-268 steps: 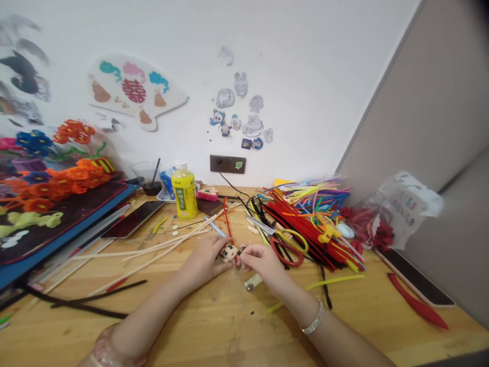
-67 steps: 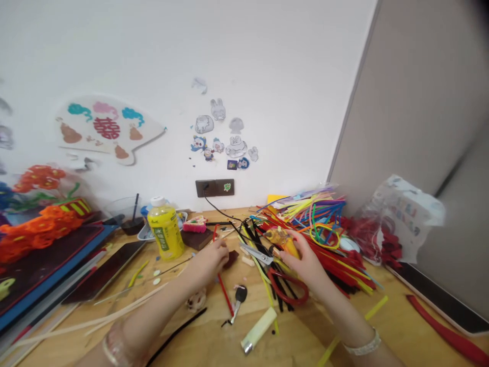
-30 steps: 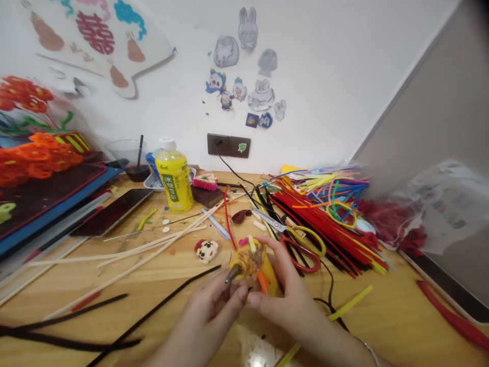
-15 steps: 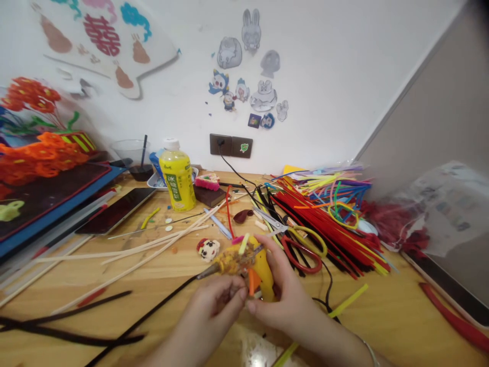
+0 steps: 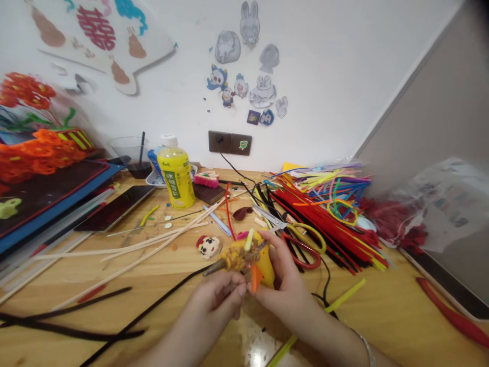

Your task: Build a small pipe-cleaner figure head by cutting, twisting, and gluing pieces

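Note:
My right hand (image 5: 284, 275) is wrapped around a yellow glue gun (image 5: 263, 257), its metal nozzle pointing left and slightly down. The gun has an orange trigger (image 5: 256, 277), and dried glue smears cover its front. Just below the nozzle, my left hand (image 5: 217, 298) is closed in a pinch, fingertips almost against my right thumb. What it pinches is hidden. A long black pipe cleaner (image 5: 160, 302) runs from the lower left up to the nozzle. Behind the gun lies a small round face ornament (image 5: 209, 246) with a red top.
Scissors with red and yellow handles (image 5: 301, 244) lie right of the gun, beside piles of red pipe cleaners (image 5: 317, 224). A yellow drink bottle (image 5: 175, 176) stands at the back. Wooden sticks (image 5: 153, 243), a tablet (image 5: 114, 208) and a yellow strip (image 5: 346, 295) are on the table.
The glue gun has shifted slightly right and turned in my right hand. The orange trigger sits closer to my right thumb. My left hand stays in its pinch, and the view has tilted slightly.

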`<action>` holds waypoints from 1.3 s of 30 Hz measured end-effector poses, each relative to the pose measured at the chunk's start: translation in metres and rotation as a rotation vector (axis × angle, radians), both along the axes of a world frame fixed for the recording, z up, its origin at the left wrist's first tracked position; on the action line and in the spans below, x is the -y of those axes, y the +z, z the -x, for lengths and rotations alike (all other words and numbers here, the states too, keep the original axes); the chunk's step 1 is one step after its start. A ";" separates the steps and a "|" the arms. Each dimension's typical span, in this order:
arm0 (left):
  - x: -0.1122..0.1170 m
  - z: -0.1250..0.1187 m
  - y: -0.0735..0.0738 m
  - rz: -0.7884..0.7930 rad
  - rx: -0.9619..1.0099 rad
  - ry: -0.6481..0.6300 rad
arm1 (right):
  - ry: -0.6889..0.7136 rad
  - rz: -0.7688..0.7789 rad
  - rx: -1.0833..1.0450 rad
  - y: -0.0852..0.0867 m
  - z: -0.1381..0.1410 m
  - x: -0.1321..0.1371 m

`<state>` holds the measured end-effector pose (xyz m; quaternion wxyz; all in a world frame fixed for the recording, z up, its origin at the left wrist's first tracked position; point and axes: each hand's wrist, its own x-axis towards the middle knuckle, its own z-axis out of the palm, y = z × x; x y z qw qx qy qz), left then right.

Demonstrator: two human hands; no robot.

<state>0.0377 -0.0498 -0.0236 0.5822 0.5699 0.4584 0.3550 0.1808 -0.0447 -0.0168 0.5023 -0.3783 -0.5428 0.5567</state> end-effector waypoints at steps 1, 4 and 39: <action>0.000 0.000 -0.001 0.020 0.017 0.003 | -0.014 0.002 -0.004 0.000 0.000 -0.001; 0.001 -0.001 -0.001 0.053 0.053 0.028 | -0.049 0.003 -0.033 0.000 -0.001 -0.002; 0.001 -0.001 0.006 0.000 0.012 0.132 | -0.180 -0.115 -0.010 -0.010 0.003 0.006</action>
